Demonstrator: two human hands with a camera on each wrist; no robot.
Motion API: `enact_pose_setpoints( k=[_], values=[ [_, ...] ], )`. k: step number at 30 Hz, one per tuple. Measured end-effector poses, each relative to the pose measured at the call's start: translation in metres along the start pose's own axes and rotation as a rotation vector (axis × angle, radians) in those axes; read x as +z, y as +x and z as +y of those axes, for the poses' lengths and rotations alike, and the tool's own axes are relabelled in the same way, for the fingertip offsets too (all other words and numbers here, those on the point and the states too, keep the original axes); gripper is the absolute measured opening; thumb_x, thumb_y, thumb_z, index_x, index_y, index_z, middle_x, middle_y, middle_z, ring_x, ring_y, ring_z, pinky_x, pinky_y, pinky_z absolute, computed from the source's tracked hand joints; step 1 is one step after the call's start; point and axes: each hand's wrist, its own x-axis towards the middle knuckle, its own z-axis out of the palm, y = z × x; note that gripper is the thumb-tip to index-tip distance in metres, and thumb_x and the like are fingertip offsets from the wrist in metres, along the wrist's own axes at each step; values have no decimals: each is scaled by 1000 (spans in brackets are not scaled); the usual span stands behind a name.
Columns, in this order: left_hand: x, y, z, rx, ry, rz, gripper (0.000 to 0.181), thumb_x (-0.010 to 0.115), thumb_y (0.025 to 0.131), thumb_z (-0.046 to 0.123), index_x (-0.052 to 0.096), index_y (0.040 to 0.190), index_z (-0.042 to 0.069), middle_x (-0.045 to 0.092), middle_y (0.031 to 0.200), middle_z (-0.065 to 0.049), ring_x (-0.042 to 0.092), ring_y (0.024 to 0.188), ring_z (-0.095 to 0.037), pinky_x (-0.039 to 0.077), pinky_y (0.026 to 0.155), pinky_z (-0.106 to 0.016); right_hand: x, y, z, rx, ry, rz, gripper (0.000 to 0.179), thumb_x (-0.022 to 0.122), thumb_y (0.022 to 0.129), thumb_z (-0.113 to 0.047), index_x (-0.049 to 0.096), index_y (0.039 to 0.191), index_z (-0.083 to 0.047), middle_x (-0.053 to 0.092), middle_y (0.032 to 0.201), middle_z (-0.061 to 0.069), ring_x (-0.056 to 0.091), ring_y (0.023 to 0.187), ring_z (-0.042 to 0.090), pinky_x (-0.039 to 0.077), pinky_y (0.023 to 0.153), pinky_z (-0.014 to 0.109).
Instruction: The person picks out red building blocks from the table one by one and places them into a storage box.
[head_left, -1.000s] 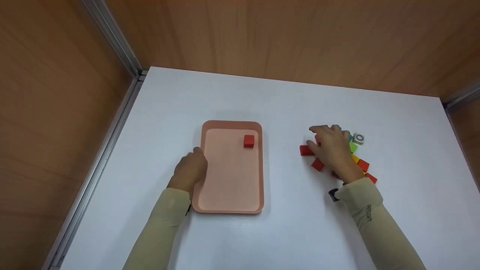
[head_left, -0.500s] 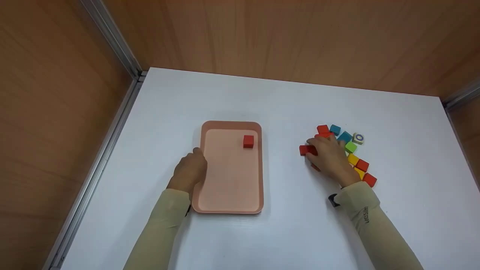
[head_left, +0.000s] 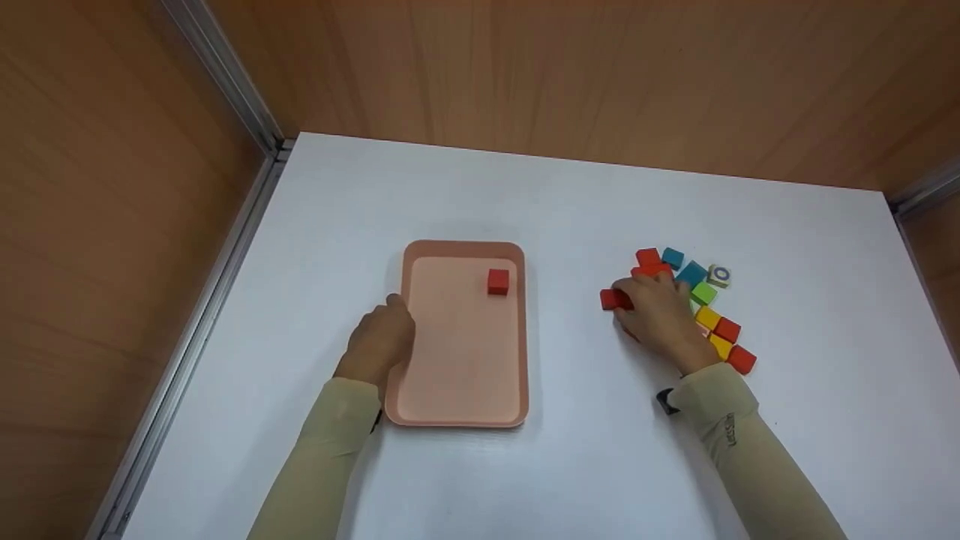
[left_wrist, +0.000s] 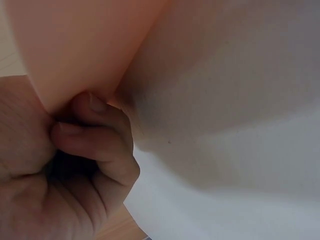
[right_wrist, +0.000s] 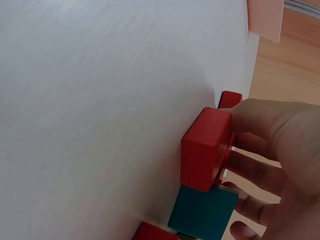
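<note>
My left hand (head_left: 380, 335) grips the left side of a pink tray (head_left: 520, 360); in the left wrist view its fingers curl against the tray's edge. Inside the tray, near the far right corner, sits one red cube (head_left: 498, 282). Over a cluster of coloured blocks on the right, my right hand (head_left: 660, 319) holds a red block (head_left: 616, 299) between thumb and index finger. The right wrist view shows another red block (right_wrist: 205, 150) in front of the thumb, with a teal block (right_wrist: 204, 212) beside it. The palm hides part of the cluster from above.
Around the right hand lie blue (head_left: 691, 273), green (head_left: 703, 293), yellow (head_left: 708, 318) and more red blocks (head_left: 742, 359), plus a patterned cube (head_left: 719, 275). Wood panels (head_left: 540, 82) stand behind the white table (head_left: 465, 480) and at its sides.
My right hand has come down towards me onto the red blocks, and its thumb and index finger have closed around one. The left hand and tray stay put.
</note>
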Motion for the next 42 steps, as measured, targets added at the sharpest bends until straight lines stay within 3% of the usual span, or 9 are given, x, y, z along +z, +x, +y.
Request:
enact_pose_setpoints(
  k=[9,17,23,29,36,42],
  values=[
    [0,-1,-2,8,2,3,30,30,107,6,40,132,-9,62,104,-28,65,89,-34,53,75,-46,-2,-2,-6,-26,2,21,49,77,90,-22,60,134,-9,60,124,12,40,116,33,30,87,51],
    [2,0,-3,34,-16,14,29,31,107,6,40,130,-9,62,105,-27,66,91,-35,52,77,-47,-10,1,-26,-72,-28,68,52,79,88,-23,60,134,-8,61,127,15,43,118,35,30,94,56],
    [2,0,-2,41,-12,25,27,30,107,6,42,127,-8,61,105,-27,65,93,-37,52,78,-48,-12,3,-44,-125,-40,99,51,79,88,-23,62,133,-7,62,125,16,45,114,34,29,91,53],
    [0,-1,-3,32,-27,26,28,29,107,6,42,126,-9,61,101,-26,65,89,-35,52,77,-48,-14,6,-67,-195,-66,137,50,80,86,-23,64,130,-8,64,121,14,49,112,33,31,90,51],
    [1,0,-2,11,-40,18,32,28,107,7,39,133,-9,60,109,-28,64,95,-35,51,81,-49,-10,11,-101,-235,-113,143,49,81,85,-28,65,129,-12,65,119,11,51,109,30,35,94,54],
    [1,1,0,15,-31,24,30,32,108,8,41,130,-9,60,103,-24,63,86,-31,52,77,-46,-4,14,-127,-315,-130,161,44,79,87,-29,66,127,-14,66,115,8,52,105,28,37,92,53]
  ],
)
